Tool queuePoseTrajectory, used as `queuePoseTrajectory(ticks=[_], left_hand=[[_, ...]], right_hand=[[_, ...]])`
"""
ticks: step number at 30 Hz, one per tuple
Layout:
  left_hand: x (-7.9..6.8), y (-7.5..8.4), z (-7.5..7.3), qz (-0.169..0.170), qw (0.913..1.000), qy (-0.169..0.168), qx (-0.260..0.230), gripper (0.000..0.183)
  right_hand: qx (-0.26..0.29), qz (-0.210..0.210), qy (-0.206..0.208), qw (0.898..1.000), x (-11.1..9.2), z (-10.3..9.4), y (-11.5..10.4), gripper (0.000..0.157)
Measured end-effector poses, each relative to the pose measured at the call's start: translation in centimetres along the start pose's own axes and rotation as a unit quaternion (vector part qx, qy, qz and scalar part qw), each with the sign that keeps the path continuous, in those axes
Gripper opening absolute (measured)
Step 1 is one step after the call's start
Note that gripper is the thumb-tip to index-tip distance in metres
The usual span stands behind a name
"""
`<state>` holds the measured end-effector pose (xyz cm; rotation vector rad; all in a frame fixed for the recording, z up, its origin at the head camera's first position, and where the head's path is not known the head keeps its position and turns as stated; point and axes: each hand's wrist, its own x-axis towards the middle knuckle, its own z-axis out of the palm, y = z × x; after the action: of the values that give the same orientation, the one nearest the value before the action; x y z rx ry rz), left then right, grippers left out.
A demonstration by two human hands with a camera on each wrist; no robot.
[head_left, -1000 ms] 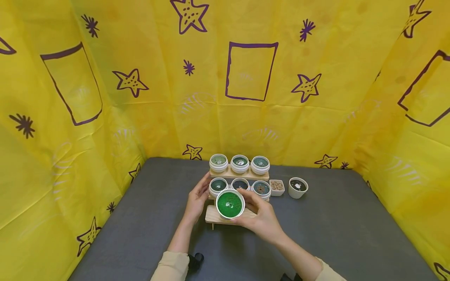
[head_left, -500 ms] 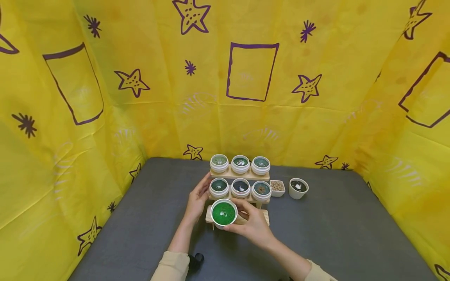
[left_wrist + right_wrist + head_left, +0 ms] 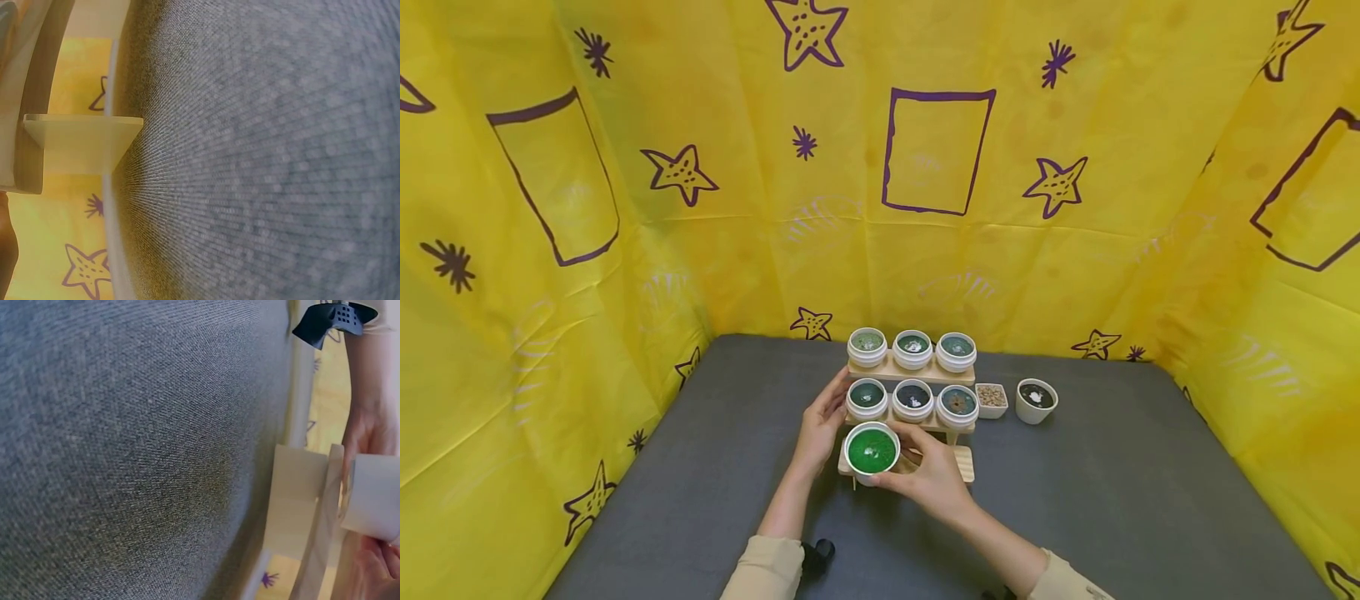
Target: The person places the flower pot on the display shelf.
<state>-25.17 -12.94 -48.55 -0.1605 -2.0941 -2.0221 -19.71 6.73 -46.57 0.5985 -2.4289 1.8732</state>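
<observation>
My right hand [image 3: 931,477] pinches a white cup [image 3: 872,451] with a glossy green filling between thumb and fingers. The cup overlaps the left end of the front, lowest step [image 3: 964,463] of a tiered wooden stand. In the right wrist view the cup [image 3: 374,495] shows side-on, close over the wooden board [image 3: 319,531]. My left hand [image 3: 817,432] lies along the stand's left side, fingers extended beside the middle step. Its neighbour there is a white cup [image 3: 867,397] with dark green filling. In the left wrist view a stand leg [image 3: 81,140] shows.
Several white cups fill the middle and back steps, including one with a brown star-like piece [image 3: 957,403]. Right of the stand are a small square dish of tan bits [image 3: 991,401] and a dark-filled cup [image 3: 1036,401]. Yellow cloth [image 3: 760,250] walls the grey table [image 3: 1120,467].
My right hand has brought the green-filled cup down and left, from in front of the middle step to the front step's left end. The left hand stays in place.
</observation>
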Motion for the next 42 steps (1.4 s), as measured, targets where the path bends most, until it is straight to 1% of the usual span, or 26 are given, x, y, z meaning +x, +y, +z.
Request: queuePoseTrajectory(ticks=[8, 16, 23, 33, 42], left_hand=[[-0.02, 0.1, 0.03, 0.002, 1.0, -0.001, -0.001, 0.06], [0.01, 0.06, 0.05, 0.004, 1.0, 0.001, 0.001, 0.06], [0.02, -0.05, 0.05, 0.003, 1.0, 0.0, -0.004, 0.06], [0.02, -0.1, 0.0, 0.003, 1.0, -0.002, -0.005, 0.06], [0.01, -0.12, 0.01, 0.002, 1.0, -0.003, -0.002, 0.059]], right_hand=[[-0.016, -0.004, 0.015, 1.0, 0.19, 0.16, -0.11, 0.076], [-0.017, 0.002, 0.01, 1.0, 0.34, 0.18, 0.15, 0.077], [-0.015, -0.01, 0.006, 1.0, 0.55, 0.14, 0.45, 0.078], [-0.009, -0.009, 0.002, 1.0, 0.71, 0.12, 0.61, 0.078], [-0.018, -0.007, 0.004, 1.0, 0.64, 0.09, 0.6, 0.079]])
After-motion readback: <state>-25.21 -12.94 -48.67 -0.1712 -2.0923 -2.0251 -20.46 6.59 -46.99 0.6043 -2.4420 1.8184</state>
